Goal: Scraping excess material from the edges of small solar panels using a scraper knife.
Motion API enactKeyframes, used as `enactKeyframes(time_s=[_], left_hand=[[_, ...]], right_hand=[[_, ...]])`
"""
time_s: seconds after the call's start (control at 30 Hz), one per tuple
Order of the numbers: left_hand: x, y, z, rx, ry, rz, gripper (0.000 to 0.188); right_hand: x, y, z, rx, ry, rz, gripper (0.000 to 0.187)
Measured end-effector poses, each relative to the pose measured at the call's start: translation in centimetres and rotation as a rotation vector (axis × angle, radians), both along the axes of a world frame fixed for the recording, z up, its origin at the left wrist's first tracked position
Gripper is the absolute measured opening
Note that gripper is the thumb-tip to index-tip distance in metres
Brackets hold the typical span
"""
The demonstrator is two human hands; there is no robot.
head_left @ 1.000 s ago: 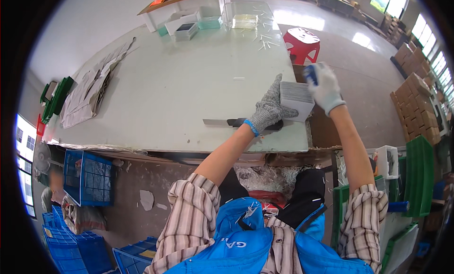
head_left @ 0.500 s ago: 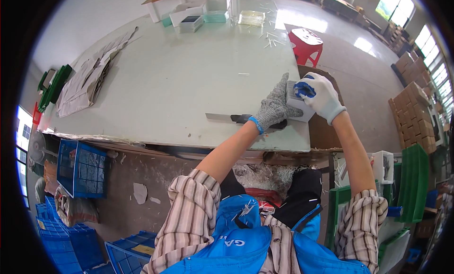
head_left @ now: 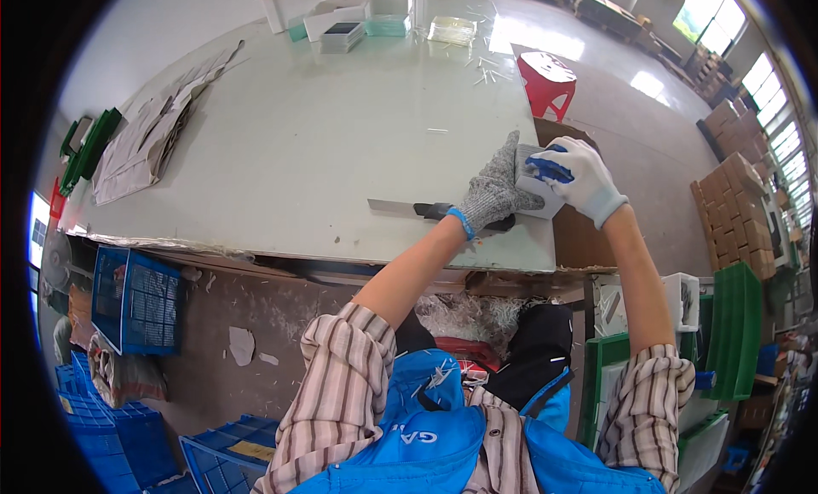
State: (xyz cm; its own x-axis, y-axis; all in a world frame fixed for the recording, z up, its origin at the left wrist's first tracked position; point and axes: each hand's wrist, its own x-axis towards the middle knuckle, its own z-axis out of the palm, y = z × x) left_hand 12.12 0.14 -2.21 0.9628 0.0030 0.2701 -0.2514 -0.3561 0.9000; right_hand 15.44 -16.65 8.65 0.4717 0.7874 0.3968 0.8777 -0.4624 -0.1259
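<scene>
A white block-shaped stack of thin pieces (head_left: pixel 537 187) rests at the table's right edge, fine lines showing along its top. My left hand (head_left: pixel 497 187), in a grey knit glove with a blue cuff, is closed around its left side. My right hand (head_left: pixel 578 172) wears a white glove with blue-coated fingers. Those fingers are curled against the upper right of the stack; anything pinched in them is hidden. Beneath my left wrist lies a knife (head_left: pixel 394 207), its long blade pointing left and its dark handle partly covered.
Across the pale table (head_left: pixel 281 145) lie flattened brown paper (head_left: pixel 162 128) at left and scattered white strips (head_left: pixel 487 68) at the far right. Boxes and a small stack (head_left: pixel 342 36) stand at the back. A red stool (head_left: pixel 547 81) is beyond the right edge. Blue crates (head_left: pixel 141 302) stand lower left.
My right hand has shifted slightly left and down over the stack, its fingers changing angle. My left hand keeps its hold. The whole view has moved slightly.
</scene>
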Motion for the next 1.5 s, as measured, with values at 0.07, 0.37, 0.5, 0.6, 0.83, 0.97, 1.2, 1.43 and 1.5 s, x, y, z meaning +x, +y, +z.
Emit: enactKeyframes(time_s=[0.07, 0.37, 0.5, 0.6, 0.83, 0.97, 1.2, 1.43, 1.5], left_hand=[[0.1, -0.3, 0.2, 0.035, 0.010, 0.012, 0.126], [0.0, 0.0, 0.3, 0.057, 0.028, 0.031, 0.125], [0.0, -0.3, 0.0, 0.060, -0.026, 0.045, 0.125], [-0.4, 0.0, 0.2, 0.085, 0.009, 0.068, 0.125], [-0.4, 0.1, 0.2, -0.012, -0.025, 0.019, 0.123], [-0.9, 0.2, 0.9, 0.016, 0.016, 0.041, 0.123], [-0.6, -0.3, 0.8, -0.002, -0.042, 0.038, 0.127], [-1.1, -0.2, 1.6, -0.018, 0.006, 0.032, 0.131], [-0.8, -0.5, 1.8, 0.008, 0.017, 0.033, 0.131]], right_hand=[[0.1, 0.0, 0.2, -0.035, -0.022, 0.035, 0.027], [-0.8, 1.9, 0.7, -0.191, -0.198, 0.027, 0.023], [-1.0, 2.2, -0.1, -0.273, -0.368, 0.070, 0.023], [-0.8, 1.8, 0.0, -0.248, -0.384, -0.035, 0.024], [2.9, -5.5, 0.1, -0.104, -0.438, -0.549, 0.053], [1.3, -2.3, -1.3, 0.407, 0.084, -0.302, 0.044], [1.5, -0.2, -6.8, 1.296, 1.373, -0.091, 0.058], [-0.2, 0.2, -7.8, 1.223, 1.274, -0.029, 0.060], [-0.2, 0.6, -8.3, 1.269, 1.279, -0.092, 0.061]])
